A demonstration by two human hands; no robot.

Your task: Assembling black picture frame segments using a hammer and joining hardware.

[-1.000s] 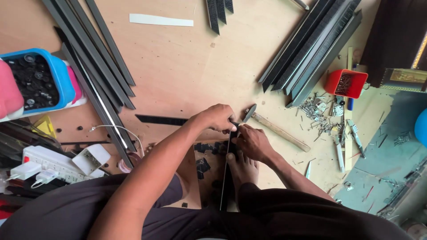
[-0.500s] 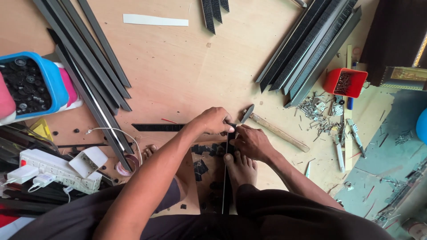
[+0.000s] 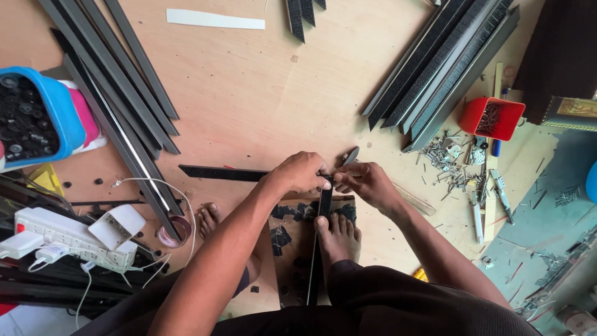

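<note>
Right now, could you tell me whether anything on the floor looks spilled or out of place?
Yes: loose metal screws and brackets lie scattered on the plywood floor beside the red tray, outside it. Small black bits are also strewn near the blue tub.

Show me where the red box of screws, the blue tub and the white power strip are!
red box (image 3: 474, 113): head view, on its left wall.
blue tub (image 3: 61, 112): head view, on its right rim.
white power strip (image 3: 59, 238): head view, on its top face.
</note>
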